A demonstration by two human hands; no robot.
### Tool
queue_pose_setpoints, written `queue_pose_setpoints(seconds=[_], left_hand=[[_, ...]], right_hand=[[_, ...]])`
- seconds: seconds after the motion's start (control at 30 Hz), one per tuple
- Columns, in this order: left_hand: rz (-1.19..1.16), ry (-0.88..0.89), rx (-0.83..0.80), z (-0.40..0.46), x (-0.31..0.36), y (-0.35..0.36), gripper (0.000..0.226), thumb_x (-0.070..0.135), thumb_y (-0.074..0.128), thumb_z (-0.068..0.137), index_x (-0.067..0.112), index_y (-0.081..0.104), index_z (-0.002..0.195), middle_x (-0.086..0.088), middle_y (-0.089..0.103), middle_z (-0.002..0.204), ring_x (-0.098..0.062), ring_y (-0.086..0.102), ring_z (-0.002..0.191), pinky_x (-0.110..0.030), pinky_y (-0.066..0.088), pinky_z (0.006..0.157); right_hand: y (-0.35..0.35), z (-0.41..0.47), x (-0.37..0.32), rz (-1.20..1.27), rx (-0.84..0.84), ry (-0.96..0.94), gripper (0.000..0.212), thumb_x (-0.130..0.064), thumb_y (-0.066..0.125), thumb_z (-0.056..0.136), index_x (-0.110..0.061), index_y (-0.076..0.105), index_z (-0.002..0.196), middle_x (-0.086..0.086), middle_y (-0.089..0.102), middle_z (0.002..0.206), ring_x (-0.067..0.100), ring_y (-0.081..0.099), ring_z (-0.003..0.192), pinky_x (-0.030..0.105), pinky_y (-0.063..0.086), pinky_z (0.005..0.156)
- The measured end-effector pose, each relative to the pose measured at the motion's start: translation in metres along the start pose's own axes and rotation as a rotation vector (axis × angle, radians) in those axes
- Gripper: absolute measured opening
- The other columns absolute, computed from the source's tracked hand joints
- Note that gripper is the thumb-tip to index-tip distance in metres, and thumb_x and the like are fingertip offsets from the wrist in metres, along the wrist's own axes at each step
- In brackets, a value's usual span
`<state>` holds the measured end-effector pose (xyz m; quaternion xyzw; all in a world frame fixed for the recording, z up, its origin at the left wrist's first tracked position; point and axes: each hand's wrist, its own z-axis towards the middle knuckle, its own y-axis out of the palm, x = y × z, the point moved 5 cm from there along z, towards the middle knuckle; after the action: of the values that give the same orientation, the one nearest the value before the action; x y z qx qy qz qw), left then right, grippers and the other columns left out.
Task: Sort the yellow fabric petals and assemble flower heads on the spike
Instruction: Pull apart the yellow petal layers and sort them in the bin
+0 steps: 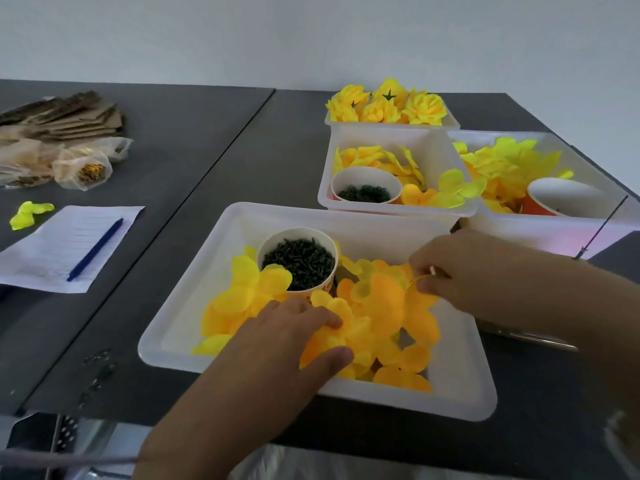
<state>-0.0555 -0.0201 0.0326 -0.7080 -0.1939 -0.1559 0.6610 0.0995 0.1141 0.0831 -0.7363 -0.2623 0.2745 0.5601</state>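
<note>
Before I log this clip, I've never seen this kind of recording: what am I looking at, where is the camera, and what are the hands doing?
This is one picture from a camera worn on a person's head, looking down at their own bare hands; there is no robot. On the dark table stands a near white tray of yellow fabric petals with a paper cup of small dark green parts. The left hand rests on the petals, fingers fairly straight. The right hand pinches one petal's edge. Further back are more trays of petals, and one with finished yellow flower heads. To the left lie a lined sheet with a blue pen, a loose petal and some bags.
</note>
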Motion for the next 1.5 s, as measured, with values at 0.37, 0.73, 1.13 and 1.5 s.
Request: queue_pose_setpoints(seconds=[0.37, 0.73, 1.13, 1.5], left_hand=[[-0.383, 0.092, 0.549, 0.000, 0.038, -0.025, 0.047, 0.068, 0.040, 0.087, 0.053, 0.039, 0.131, 0.030, 0.052, 0.122, 0.010, 0.052, 0.112, -0.011, 0.047, 0.079], [-0.523, 0.013, 0.623, 0.008, 0.046, -0.018, 0.024, 0.028, 0.055, 0.093, 0.048, 0.047, 0.105, 0.011, 0.062, 0.084, -0.012, 0.061, 0.073, -0.038, 0.053, 0.056], [-0.248, 0.207, 0.573, 0.006, 0.070, -0.021, 0.013, 0.026, 0.055, 0.087, 0.039, 0.055, 0.087, 0.020, 0.054, 0.092, 0.000, 0.054, 0.089, -0.011, 0.042, 0.068], [-0.369, 0.036, 0.652, 0.003, 0.068, -0.010, 0.009, 0.043, 0.051, 0.086, 0.037, 0.058, 0.089, 0.019, 0.059, 0.092, 0.001, 0.054, 0.091, -0.013, 0.042, 0.067]], right_hand=[[-0.007, -0.019, 0.000, 0.704, 0.282, 0.001, 0.039, -0.031, 0.058, 0.089, -0.020, 0.048, 0.054, -0.009, 0.038, 0.043, 0.003, 0.035, 0.043, 0.025, 0.032, 0.053], [0.025, -0.047, -0.024, 1.199, 0.053, -0.133, 0.029, -0.043, 0.059, 0.083, -0.017, 0.060, 0.069, -0.002, 0.056, 0.056, 0.009, 0.047, 0.047, 0.017, 0.041, 0.050], [0.045, -0.049, -0.019, 1.321, 0.182, 0.137, 0.055, -0.077, 0.046, 0.069, -0.025, 0.060, 0.063, -0.001, 0.062, 0.055, 0.010, 0.055, 0.045, 0.026, 0.046, 0.049], [0.047, -0.063, -0.044, 1.282, 0.436, 0.096, 0.005, -0.026, 0.060, 0.085, -0.028, 0.059, 0.090, -0.019, 0.066, 0.073, -0.003, 0.062, 0.064, 0.008, 0.046, 0.052]])
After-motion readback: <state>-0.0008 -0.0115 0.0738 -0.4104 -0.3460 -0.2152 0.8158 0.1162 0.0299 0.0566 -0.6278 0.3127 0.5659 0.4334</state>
